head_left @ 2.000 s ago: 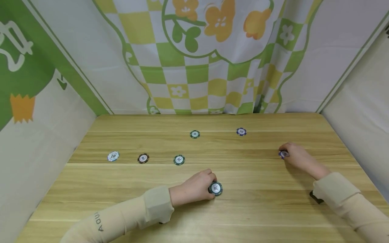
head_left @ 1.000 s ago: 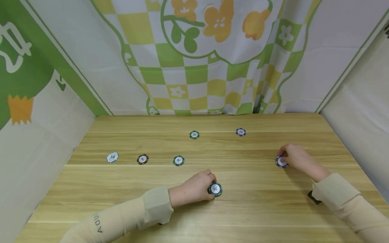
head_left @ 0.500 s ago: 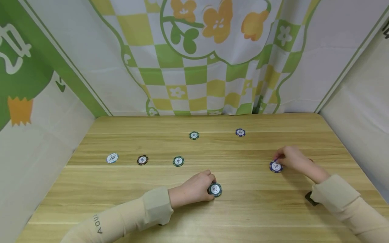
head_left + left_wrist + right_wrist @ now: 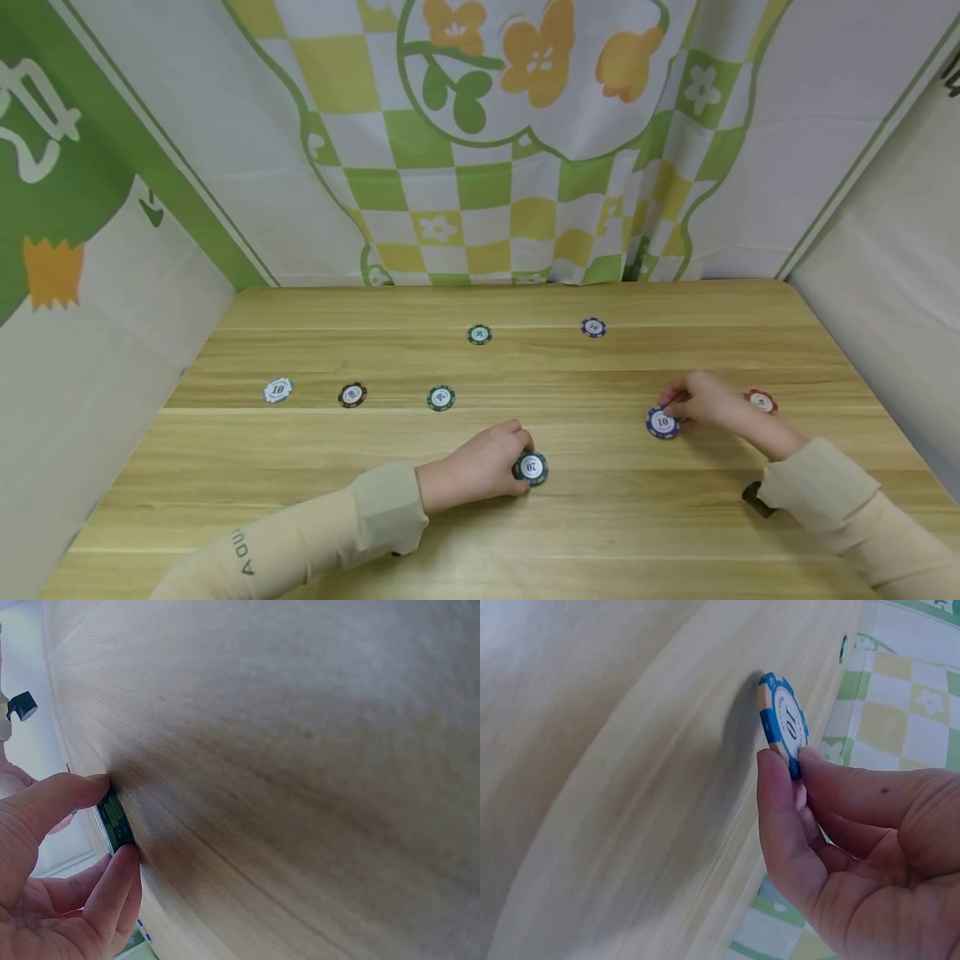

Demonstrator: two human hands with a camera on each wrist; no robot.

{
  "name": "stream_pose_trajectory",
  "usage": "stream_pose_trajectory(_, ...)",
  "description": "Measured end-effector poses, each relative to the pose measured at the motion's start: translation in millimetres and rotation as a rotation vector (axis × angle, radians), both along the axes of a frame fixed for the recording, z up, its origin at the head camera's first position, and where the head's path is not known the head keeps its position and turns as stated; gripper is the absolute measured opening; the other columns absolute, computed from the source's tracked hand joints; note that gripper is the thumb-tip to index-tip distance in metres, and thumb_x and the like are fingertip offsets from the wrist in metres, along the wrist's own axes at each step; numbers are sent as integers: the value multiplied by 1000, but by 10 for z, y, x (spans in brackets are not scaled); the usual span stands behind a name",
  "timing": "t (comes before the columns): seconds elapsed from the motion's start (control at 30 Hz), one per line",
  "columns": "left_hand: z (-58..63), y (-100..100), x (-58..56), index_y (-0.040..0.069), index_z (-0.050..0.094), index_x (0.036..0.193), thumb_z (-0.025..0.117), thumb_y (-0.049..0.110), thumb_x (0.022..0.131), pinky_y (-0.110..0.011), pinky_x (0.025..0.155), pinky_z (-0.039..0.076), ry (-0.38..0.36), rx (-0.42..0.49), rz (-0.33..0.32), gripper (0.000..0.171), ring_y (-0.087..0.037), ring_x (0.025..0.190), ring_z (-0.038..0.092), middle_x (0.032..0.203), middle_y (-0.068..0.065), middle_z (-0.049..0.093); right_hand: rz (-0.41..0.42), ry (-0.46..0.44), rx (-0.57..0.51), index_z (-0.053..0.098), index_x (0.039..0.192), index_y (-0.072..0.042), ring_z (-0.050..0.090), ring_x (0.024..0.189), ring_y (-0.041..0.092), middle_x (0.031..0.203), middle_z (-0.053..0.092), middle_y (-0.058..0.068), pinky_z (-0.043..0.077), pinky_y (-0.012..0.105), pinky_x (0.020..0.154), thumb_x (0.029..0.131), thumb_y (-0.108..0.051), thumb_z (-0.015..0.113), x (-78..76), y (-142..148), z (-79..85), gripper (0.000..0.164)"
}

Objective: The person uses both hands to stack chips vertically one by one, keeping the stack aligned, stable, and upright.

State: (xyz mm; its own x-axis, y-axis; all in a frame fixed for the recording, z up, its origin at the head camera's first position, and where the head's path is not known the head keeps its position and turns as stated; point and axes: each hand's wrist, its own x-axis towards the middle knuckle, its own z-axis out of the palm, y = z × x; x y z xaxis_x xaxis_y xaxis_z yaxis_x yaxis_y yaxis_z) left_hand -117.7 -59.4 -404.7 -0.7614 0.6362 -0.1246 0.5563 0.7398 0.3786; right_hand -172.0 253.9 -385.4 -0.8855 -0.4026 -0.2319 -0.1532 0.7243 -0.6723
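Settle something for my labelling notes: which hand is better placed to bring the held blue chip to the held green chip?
Probably the right hand: it already pinches the blue chip, with no other chip between it and the green chip, which the left hand holds.

Long, pale beige fabric left sleeve (image 4: pixel 315 533), finished with a wide, folded, grey-beige left cuff (image 4: pixel 390 507); dark capital lettering (image 4: pixel 242 552), A, Q and U legible, farther up the arm from the left cuff. Well to the right of the left cuff: matching beige right sleeve (image 4: pixel 892 533), broad folded right cuff (image 4: pixel 821 483), small black angular block (image 4: pixel 758 500).
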Motion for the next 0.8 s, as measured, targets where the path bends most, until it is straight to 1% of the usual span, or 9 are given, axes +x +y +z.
stream_pose_trajectory(0.17,4,1,0,5,61,94,77,19,68,-15,68,44,-1,2,2,33,-4,73,49,84,4,51,13,-56,-65,59,87,15,58,63,15,76,63,12,52,28,55,80,9,56,6,-83,-17,11)
stream_pose_trajectory(0.3,7,4,-2,5,61,94,77,19,69,-15,68,44,-5,3,2,33,-4,74,50,85,3,51,8,-145,-143,56,93,19,59,64,13,80,63,12,53,26,57,82,9,54,3,-147,-26,16)
stream_pose_trajectory(0.47,0,3,-6,5,61,95,77,19,69,-15,68,44,-8,-1,1,34,-4,74,50,85,3,51,-4,-251,-233,53,99,21,60,67,13,83,61,13,54,27,61,84,8,52,20,-228,-12,20)
stream_pose_trajectory(0.63,-11,4,-10,5,61,95,77,20,69,-15,68,44,-6,-4,-2,34,-4,74,49,85,3,51,-10,-295,-259,53,101,21,60,69,14,85,60,14,54,29,63,84,8,51,44,-299,6,22)
stream_pose_trajectory(0.8,-19,2,-14,5,61,95,77,20,69,-15,69,44,-7,-2,-5,35,-4,74,50,85,3,51,1,-322,-288,52,102,22,60,69,13,84,59,13,54,28,64,84,8,51,62,-371,2,23)
